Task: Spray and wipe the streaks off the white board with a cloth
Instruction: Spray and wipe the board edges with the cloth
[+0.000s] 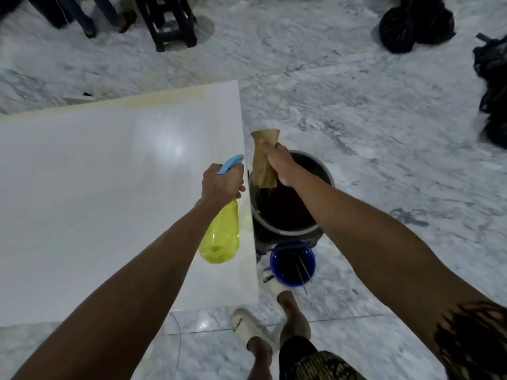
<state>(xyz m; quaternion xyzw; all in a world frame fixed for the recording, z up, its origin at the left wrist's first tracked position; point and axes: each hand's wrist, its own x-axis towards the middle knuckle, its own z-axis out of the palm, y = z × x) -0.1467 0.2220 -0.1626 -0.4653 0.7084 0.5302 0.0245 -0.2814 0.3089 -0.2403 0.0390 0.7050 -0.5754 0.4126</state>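
Observation:
A large white board (96, 187) lies flat on the left, glossy, with a yellowish stained strip along its far edge. My left hand (220, 183) grips the neck of a yellow spray bottle (220, 237) with a blue trigger head, held over the board's right edge. My right hand (279, 164) is closed around a tan cloth (263, 152), which hangs bunched above a dark bucket just right of the board.
A dark grey bucket (326, 174) and a small blue bucket (292, 263) stand on the marble floor right of the board. My feet in pale sandals (244, 323) are below. Black bags (411, 20) lie far right; a dark stool (170, 20) and someone's legs at top left.

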